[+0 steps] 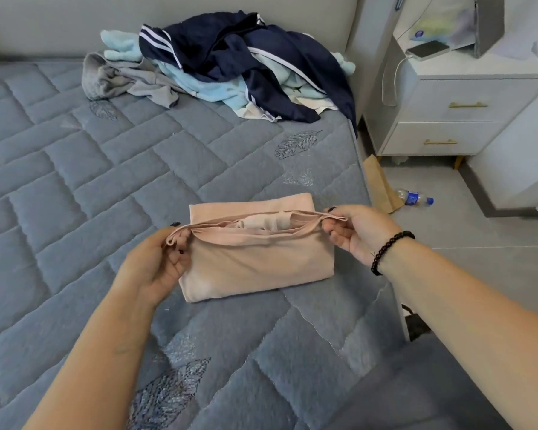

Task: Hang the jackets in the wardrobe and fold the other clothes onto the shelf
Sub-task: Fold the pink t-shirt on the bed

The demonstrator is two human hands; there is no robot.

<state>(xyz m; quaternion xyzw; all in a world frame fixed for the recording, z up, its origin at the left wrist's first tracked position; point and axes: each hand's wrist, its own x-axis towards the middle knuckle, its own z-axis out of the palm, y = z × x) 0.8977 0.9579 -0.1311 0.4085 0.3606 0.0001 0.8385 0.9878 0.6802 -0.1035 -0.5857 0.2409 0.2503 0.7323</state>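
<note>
A pale pink garment point(255, 262) lies partly folded on the blue-grey quilted bed point(75, 181), near its right edge. My left hand point(156, 262) pinches the left end of its raised top edge. My right hand point(357, 234), with a black bead bracelet on the wrist, pinches the right end of the same edge. The edge is stretched between both hands and lifted off the lower layers. At the head of the bed sits a loose pile: a navy jacket with white stripes point(261, 60), light blue clothes point(199, 85) and a grey garment point(121, 79).
A white nightstand point(448, 97) with two drawers stands right of the bed, a phone point(429, 49) charging on top. On the grey tiled floor lie a brown paper bag point(379, 187) and a plastic bottle point(413, 197). White furniture point(516, 162) stands at far right.
</note>
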